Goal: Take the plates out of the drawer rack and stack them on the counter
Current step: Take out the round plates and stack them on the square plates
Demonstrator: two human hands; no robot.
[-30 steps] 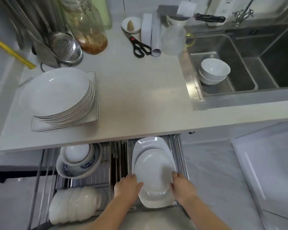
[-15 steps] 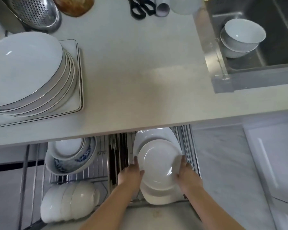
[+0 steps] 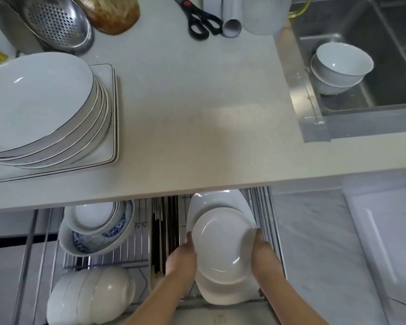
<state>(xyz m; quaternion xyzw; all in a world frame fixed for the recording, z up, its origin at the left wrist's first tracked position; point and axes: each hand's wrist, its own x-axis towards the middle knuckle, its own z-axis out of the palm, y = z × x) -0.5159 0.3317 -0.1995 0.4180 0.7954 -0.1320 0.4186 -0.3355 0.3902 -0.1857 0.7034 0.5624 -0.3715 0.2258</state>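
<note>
From the head camera I see my left hand (image 3: 182, 255) and my right hand (image 3: 264, 254) on opposite sides of a round white glazed ceramic plate (image 3: 223, 245), which sits in the right-hand bay of the pulled-out wire drawer rack (image 3: 136, 256), just under the front edge of the pale stone counter (image 3: 197, 118). My fingers curl round its left and right rims, thumbs near the upper face; the fingertips underneath are hidden, so I cannot tell how far they wrap. It lies on top of larger white oval platters (image 3: 227, 293) that stick out behind and in front of it.

I judge the plate stiff, fairly heavy for its thinness, smooth and slippery, and quick to chip against the counter's edge or the wire. The rims at opposite sides are the right hold, kept level, with thumbs pressed on top.

At the counter's left edge stands the stack of white dark-rimmed round plates (image 3: 40, 104) on white square plates (image 3: 113, 127), where I think this one belongs
</note>
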